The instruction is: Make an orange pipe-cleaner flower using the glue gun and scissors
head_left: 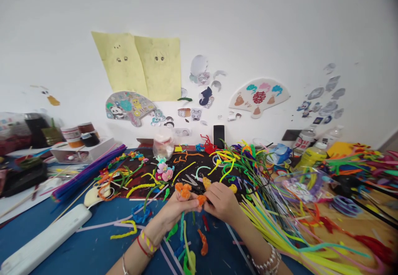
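Pinching a small orange chenille tuft [201,201] between thumb and fingertips, the left hand [176,207] holds it just beside the curled right hand [220,200], the tuft lying between them, its long axis and the right's grip impossible to tell

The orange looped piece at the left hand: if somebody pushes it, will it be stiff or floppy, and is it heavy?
Probably bendable but not floppy: the orange looped piece stands in rounded loops above the left hand. Likely light, being small beside the hand. Its fuzzy-looking surface suggests little slipping.
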Action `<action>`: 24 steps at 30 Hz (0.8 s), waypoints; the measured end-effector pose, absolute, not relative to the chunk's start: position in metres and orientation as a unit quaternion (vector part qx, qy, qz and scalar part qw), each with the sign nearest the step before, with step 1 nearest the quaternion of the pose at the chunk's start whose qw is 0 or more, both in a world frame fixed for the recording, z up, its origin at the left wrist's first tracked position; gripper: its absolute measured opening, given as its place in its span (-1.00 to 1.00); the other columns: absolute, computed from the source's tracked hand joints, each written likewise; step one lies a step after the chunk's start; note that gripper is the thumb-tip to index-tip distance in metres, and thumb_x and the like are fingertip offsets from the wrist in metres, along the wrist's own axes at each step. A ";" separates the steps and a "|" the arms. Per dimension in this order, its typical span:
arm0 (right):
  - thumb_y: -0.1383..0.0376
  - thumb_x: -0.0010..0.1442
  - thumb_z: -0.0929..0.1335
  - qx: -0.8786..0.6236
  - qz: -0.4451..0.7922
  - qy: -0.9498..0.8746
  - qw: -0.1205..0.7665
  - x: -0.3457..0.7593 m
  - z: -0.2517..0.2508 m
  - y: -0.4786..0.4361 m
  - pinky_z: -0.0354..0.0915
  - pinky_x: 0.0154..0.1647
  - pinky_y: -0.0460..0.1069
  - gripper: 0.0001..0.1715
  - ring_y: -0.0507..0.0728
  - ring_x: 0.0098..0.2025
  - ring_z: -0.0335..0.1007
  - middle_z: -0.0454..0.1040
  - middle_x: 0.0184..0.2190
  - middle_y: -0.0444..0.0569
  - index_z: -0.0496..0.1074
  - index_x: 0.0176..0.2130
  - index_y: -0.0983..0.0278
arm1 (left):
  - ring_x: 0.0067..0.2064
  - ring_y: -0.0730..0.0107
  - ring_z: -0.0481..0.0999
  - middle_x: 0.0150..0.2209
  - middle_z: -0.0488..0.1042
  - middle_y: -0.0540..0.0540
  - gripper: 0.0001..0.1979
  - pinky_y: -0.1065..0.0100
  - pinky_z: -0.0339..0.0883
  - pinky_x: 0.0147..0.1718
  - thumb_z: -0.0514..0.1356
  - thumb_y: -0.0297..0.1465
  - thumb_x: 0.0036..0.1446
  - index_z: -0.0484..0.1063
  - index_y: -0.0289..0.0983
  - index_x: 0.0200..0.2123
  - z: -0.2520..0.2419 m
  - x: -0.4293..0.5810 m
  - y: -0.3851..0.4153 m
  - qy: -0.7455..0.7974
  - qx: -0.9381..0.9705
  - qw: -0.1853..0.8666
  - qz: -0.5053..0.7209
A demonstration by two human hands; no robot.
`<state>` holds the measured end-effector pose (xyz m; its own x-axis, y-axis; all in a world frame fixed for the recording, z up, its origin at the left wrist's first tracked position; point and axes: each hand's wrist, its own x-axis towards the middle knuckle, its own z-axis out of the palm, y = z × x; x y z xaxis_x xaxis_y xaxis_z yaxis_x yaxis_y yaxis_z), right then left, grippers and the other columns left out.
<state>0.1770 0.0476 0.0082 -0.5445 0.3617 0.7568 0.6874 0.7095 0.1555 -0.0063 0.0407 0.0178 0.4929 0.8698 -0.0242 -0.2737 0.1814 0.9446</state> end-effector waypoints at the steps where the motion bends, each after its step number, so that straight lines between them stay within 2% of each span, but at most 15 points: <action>1: 0.35 0.12 0.23 -0.311 -0.232 -0.849 0.360 0.178 0.008 0.048 0.17 -0.40 0.01 -0.79 0.11 -0.42 0.20 0.31 -0.57 -0.06 0.33 -0.52 0.29 | -0.44 0.43 0.46 -0.53 0.48 -0.09 -0.89 0.45 0.29 -0.39 0.31 -0.46 -0.08 0.47 -0.40 -0.49 0.019 -0.005 0.040 0.302 0.499 0.705 0.405; 6: 0.37 0.16 0.20 -0.334 -0.228 -0.836 0.371 0.174 0.005 0.046 0.09 -0.46 -0.01 -0.65 0.08 -0.48 0.11 0.21 -0.63 -0.10 0.23 -0.63 0.26 | -0.41 0.43 0.42 -0.52 0.46 -0.07 -0.90 0.43 0.26 -0.33 0.28 -0.44 -0.05 0.46 -0.38 -0.51 0.027 0.001 0.034 0.310 0.528 0.670 0.419; 11: 0.40 0.20 0.16 -0.365 -0.124 -0.830 0.404 0.165 0.006 0.042 0.11 -0.44 -0.02 -0.63 0.08 -0.48 0.11 0.23 -0.61 -0.09 0.23 -0.61 0.26 | -0.39 0.43 0.42 -0.53 0.45 -0.05 -0.88 0.43 0.25 -0.32 0.28 -0.43 -0.05 0.45 -0.36 -0.53 0.029 0.002 0.033 0.312 0.534 0.651 0.440; 13: 0.37 0.22 0.17 -0.370 -0.060 -0.840 0.393 0.169 0.011 0.044 0.15 -0.37 -0.01 -0.68 0.08 -0.42 0.17 0.30 -0.56 -0.08 0.30 -0.53 0.28 | -0.39 0.43 0.44 -0.51 0.47 -0.05 -0.90 0.42 0.28 -0.31 0.29 -0.44 -0.06 0.45 -0.36 -0.50 0.026 0.000 0.035 0.313 0.506 0.664 0.452; 16: 0.30 0.21 0.23 -0.374 0.040 -0.864 0.334 0.189 0.019 0.050 0.19 -0.21 0.01 -0.84 0.11 -0.27 0.24 0.40 -0.39 -0.05 0.38 -0.29 0.27 | -0.36 0.39 0.49 -0.45 0.49 -0.04 -0.89 0.35 0.34 -0.23 0.33 -0.46 -0.12 0.44 -0.35 -0.49 0.024 -0.006 0.041 0.314 0.433 0.700 0.473; 17: 0.29 0.20 0.25 -0.389 0.063 -0.866 0.309 0.199 0.020 0.053 0.19 -0.17 0.02 -0.84 0.11 -0.22 0.25 0.41 -0.33 -0.04 0.38 -0.23 0.26 | -0.35 0.38 0.51 -0.44 0.50 -0.03 -0.88 0.32 0.36 -0.20 0.34 -0.47 -0.13 0.44 -0.35 -0.49 0.024 -0.008 0.043 0.316 0.412 0.707 0.480; 19: 0.33 0.11 0.30 -0.437 0.080 -0.860 0.253 0.220 0.017 0.058 0.16 -0.07 0.04 -0.74 0.14 -0.15 0.24 0.38 -0.24 -0.02 0.38 -0.15 0.25 | -0.37 0.38 0.52 -0.44 0.50 -0.04 -0.86 0.32 0.38 -0.20 0.36 -0.49 -0.17 0.45 -0.36 -0.50 0.024 -0.013 0.049 0.326 0.394 0.706 0.489; 22: 0.44 -0.08 0.32 -0.479 0.095 -0.857 0.161 0.241 0.001 0.065 0.12 0.01 0.05 -0.39 0.18 -0.03 0.19 0.30 -0.07 0.03 0.29 0.02 0.24 | -0.39 0.42 0.52 -0.42 0.53 -0.08 -0.86 0.40 0.39 -0.25 0.37 -0.50 -0.20 0.48 -0.39 -0.50 0.023 -0.019 0.056 0.346 0.390 0.695 0.495; 24: 0.52 -0.12 0.28 -0.497 0.070 -0.853 0.142 0.244 -0.011 0.068 0.09 0.02 0.03 -0.27 0.19 0.01 0.17 0.27 -0.02 0.05 0.23 0.08 0.24 | -0.39 0.44 0.52 -0.40 0.54 -0.09 -0.85 0.41 0.40 -0.24 0.38 -0.51 -0.21 0.49 -0.41 -0.51 0.023 -0.021 0.060 0.352 0.377 0.696 0.500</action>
